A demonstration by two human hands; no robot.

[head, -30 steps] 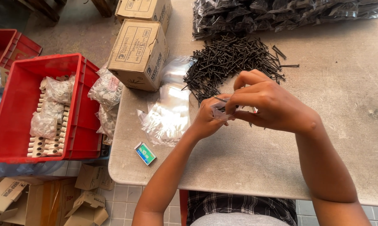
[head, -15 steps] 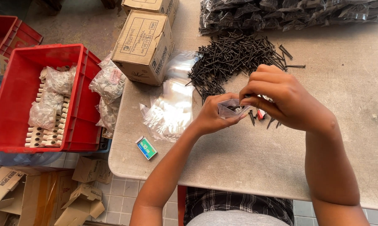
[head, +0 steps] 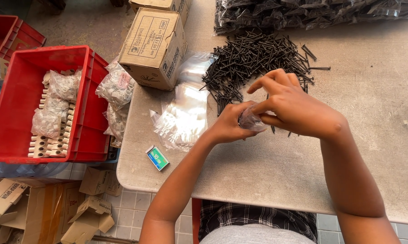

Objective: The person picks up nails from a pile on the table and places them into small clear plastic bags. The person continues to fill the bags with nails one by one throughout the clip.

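My left hand (head: pixel 228 124) and my right hand (head: pixel 292 106) meet over the grey table (head: pixel 371 149), both pinching a small clear plastic bag (head: pixel 250 121) between them. A few black screws poke out under my right hand's fingers. Just beyond the hands lies a large heap of black screws (head: pixel 253 61). A loose stack of empty clear bags (head: pixel 183 117) lies left of my left hand.
A cardboard box (head: pixel 154 43) stands at the table's left edge, with filled bags (head: pixel 116 90) beside it. A small green box (head: pixel 158 157) lies near the front edge. Packed dark bags (head: pixel 312 13) line the back. A red crate (head: pixel 41 104) sits on the left.
My hands have shifted slightly lower and closer together. The right hand now curls over the small bag, covering the screws it held.
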